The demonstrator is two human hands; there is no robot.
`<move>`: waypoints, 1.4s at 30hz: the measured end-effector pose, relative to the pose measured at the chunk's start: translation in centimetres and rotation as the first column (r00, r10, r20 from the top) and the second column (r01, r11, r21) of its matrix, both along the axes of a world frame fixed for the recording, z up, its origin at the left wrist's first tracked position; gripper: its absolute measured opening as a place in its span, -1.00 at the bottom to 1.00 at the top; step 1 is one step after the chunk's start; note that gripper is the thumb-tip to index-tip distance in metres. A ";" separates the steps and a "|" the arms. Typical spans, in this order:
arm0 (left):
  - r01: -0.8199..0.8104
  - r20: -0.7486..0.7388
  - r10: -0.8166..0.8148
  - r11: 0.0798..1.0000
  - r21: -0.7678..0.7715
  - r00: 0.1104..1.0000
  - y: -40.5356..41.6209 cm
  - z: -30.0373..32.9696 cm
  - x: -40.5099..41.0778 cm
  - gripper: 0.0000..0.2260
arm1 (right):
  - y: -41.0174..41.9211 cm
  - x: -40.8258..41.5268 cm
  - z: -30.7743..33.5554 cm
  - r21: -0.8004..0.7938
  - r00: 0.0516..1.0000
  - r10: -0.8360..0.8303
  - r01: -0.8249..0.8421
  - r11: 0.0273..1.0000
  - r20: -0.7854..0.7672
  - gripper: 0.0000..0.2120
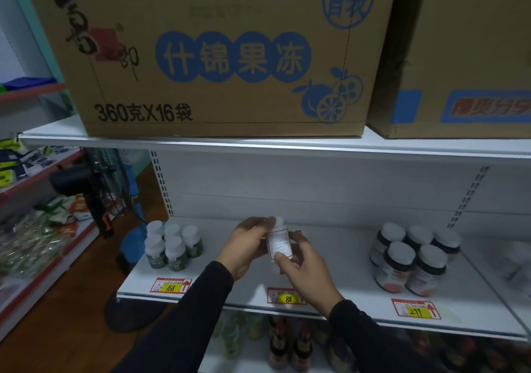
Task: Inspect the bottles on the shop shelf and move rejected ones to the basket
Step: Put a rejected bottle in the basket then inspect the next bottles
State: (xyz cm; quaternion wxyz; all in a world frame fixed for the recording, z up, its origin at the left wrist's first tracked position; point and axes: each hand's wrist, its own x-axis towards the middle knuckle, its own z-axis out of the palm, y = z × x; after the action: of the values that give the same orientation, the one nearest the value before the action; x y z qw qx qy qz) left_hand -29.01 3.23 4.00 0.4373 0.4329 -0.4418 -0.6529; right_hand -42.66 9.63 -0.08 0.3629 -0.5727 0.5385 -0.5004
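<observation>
- Small white bottle held above the middle of the shelf.
- Left hand grips it from 9 o'clock; right hand pinches it from 5 o'clock.
- Green bottles stand at 9 o'clock, dark bottles at 3.

White metal shelving has a slotted back panel. Two cardboard boxes sit on the top shelf. A black floor fan stands at left on a brown wood floor. Lighting is dim.
</observation>
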 end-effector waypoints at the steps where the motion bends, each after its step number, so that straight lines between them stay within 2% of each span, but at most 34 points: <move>1: -0.010 0.001 0.010 1.000 0.004 1.000 -0.1 0.0 0.0 -0.80 | 0.0 0.1 0.1 -0.004 1.000 0.004 -0.004 1.000 0.001 -0.63; 6: -0.082 -0.008 0.082 0.997 0.008 0.997 -0.1 0.0 -0.3 -0.75 | -0.2 0.5 0.5 -0.020 0.998 -0.035 0.034 0.999 -0.044 -0.49; 12: -0.029 -0.031 0.029 1.000 0.002 0.999 -0.3 0.4 0.2 -0.84 | -0.3 0.5 0.8 0.002 0.997 -0.022 0.021 1.000 0.078 -0.65; 16: -0.002 -0.045 0.003 1.000 0.022 0.999 -0.4 0.6 0.6 -0.87 | -0.2 0.5 0.8 -0.002 0.998 0.005 -0.005 1.000 0.057 -0.66; 21: -0.032 -0.013 0.032 0.999 0.014 0.999 -0.1 0.8 0.2 -0.83 | 0.0 0.6 1.2 -0.007 0.997 0.032 -0.032 0.999 0.064 -0.56; 28: 0.035 -0.068 -0.033 0.999 0.036 0.997 -0.1 1.1 0.5 -0.93 | 0.0 0.3 1.5 0.013 0.997 0.031 -0.032 0.999 0.073 -0.67; 32: -0.009 -0.011 0.009 1.000 0.019 1.000 -0.2 1.0 0.4 -0.82 | 0.2 0.4 1.9 -0.010 0.994 0.068 -0.067 0.998 0.085 -0.68; 37: -0.058 0.011 0.058 0.998 0.015 0.998 -0.2 1.0 0.0 -0.82 | 0.1 0.5 1.8 0.035 0.989 0.086 -0.090 0.995 0.117 -0.51; 42: -0.015 0.037 0.015 1.000 0.001 0.999 -0.2 1.1 0.3 -0.80 | 0.0 0.4 1.7 0.008 0.995 0.061 -0.062 0.998 0.075 -0.63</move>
State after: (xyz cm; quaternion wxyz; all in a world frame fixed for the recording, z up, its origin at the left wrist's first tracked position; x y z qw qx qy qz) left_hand -28.75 3.02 5.06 0.4337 0.4484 -0.4460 -0.6418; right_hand -42.29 9.68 1.61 0.4011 -0.5680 0.5093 -0.5071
